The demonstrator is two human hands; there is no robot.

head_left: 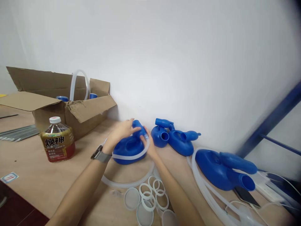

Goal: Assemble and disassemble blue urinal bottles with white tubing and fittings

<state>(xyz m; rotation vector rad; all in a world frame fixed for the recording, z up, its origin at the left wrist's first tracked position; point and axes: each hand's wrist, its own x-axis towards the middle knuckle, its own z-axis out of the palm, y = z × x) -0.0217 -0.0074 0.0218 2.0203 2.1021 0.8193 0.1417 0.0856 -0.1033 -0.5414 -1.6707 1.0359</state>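
Note:
A blue plastic urinal bottle point(128, 150) rests on the table in front of me, its neck towards the upper right. My left hand point(123, 129), with a watch on the wrist, is closed around the bottle's upper neck part. From the right, my right hand point(149, 142) grips the same neck lower down, near a clear fitting. A translucent hose point(131, 157) passes across the bottle's front and curls over the table below. Palms and some fingertips are hidden behind the neck.
More blue bottles point(181, 144) stand by the wall, and another point(211, 169) lies at right with hoses. White rings point(147, 205) and translucent discs point(132, 198) are nearest me. At left are a drink bottle point(57, 141), an open carton point(49, 116) and metal rods point(21, 132). A phone point(245, 197) lies right.

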